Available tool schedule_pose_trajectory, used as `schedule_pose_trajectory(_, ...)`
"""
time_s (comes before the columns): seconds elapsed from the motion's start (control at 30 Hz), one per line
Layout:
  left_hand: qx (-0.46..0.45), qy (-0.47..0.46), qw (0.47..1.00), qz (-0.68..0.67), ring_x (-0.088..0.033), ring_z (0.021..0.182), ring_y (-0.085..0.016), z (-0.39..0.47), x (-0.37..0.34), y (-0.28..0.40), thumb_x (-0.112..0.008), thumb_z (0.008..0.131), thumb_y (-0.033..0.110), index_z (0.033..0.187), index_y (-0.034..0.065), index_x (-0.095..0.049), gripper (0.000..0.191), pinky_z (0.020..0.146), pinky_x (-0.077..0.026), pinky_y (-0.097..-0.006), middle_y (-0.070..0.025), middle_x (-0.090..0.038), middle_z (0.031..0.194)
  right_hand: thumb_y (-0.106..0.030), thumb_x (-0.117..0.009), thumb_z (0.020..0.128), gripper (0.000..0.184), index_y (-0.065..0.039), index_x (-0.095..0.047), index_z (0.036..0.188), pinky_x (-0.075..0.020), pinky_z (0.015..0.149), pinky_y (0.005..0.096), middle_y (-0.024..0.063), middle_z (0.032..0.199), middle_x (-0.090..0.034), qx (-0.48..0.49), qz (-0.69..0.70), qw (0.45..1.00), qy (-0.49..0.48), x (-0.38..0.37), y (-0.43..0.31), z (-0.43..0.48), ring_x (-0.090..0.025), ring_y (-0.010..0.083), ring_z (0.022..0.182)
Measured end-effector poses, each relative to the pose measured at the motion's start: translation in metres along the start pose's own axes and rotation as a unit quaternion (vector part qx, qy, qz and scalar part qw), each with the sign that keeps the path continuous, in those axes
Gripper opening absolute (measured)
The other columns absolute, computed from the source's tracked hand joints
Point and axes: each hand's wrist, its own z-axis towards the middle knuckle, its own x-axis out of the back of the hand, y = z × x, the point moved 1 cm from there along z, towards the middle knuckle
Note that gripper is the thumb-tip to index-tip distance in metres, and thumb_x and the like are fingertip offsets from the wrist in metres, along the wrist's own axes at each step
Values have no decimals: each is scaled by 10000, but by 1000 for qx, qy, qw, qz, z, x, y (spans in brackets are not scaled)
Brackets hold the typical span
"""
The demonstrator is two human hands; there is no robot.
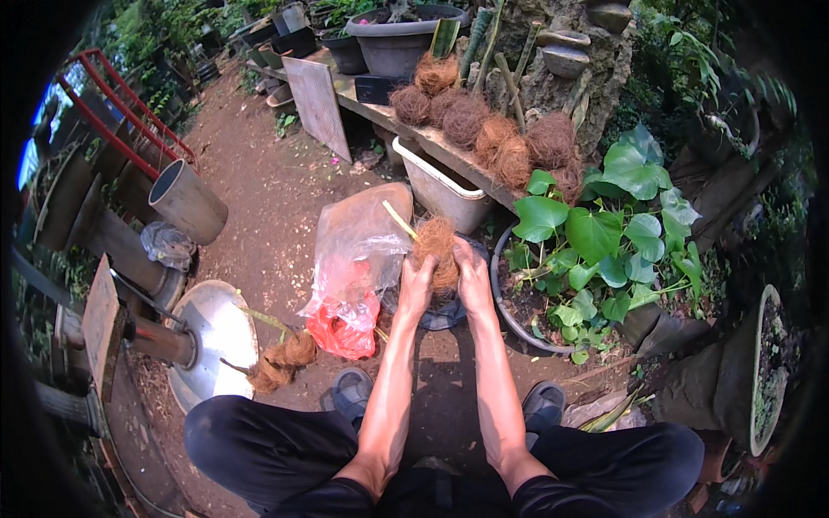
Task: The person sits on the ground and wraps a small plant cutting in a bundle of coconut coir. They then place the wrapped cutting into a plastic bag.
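Observation:
Between my two hands is a ball of brown coir-like fibre (435, 249). A pale green plant stem (399, 220) sticks out of its upper left side. My left hand (418, 280) presses the ball from the left, and my right hand (468, 262) grips it from the right. Below the ball sits a dark basin (447, 316), mostly hidden by my hands and forearms. To the left, a clear plastic bag (363, 223) lies on the soil against a red plastic bag (346, 327). Further left, fibre-wrapped cuttings (282, 362) rest on the ground.
Several fibre balls (463, 120) line a stone bench (414, 126), above a white plastic tub (447, 194). A broad-leaved potted plant (592, 236) stands close on my right. At left are a metal dish-shaped object (217, 324), a grey cylindrical pot (188, 201) and red metal bars (113, 123).

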Motion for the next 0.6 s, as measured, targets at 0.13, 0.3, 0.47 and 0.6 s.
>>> schedule_pose_trajectory(0.13,-49,20,998,17,-578,1078,-205,-1,-9,6,-603,910,160,1293,-50,-491,451,964,-453,-351,-119,-603,1196,-592,-482,934,710,-50,-471,1392,-297,1088,494,135,1400,-508,-155,201,967,18,0,-15,-8,-441,273,1316)
schedule_pose_trajectory(0.3,-104,-72,984,123,-548,1136,-236,2,-8,9,-697,818,156,1322,-48,-458,594,1023,-407,-373,-155,-587,1217,-714,-455,885,845,-58,-429,1417,-308,1077,546,124,1416,-485,-238,190,952,-15,-6,-44,-16,-421,253,1328)
schedule_pose_trajectory(0.47,-170,-108,933,300,-486,1225,-329,1,-3,-6,-729,679,203,1319,-72,-455,749,1089,-328,-425,-230,-541,1277,-505,-609,916,664,-16,-489,1349,-411,1016,335,101,1349,-538,-195,215,957,19,3,-22,-12,-518,191,1217)
schedule_pose_trajectory(0.6,-164,-115,925,323,-451,1236,-369,-3,-8,3,-721,644,243,1297,-75,-469,769,1089,-314,-434,-254,-479,1312,-449,-610,935,552,-11,-556,1267,-417,1018,355,103,1250,-604,-190,251,947,68,4,-20,-12,-561,198,1157)
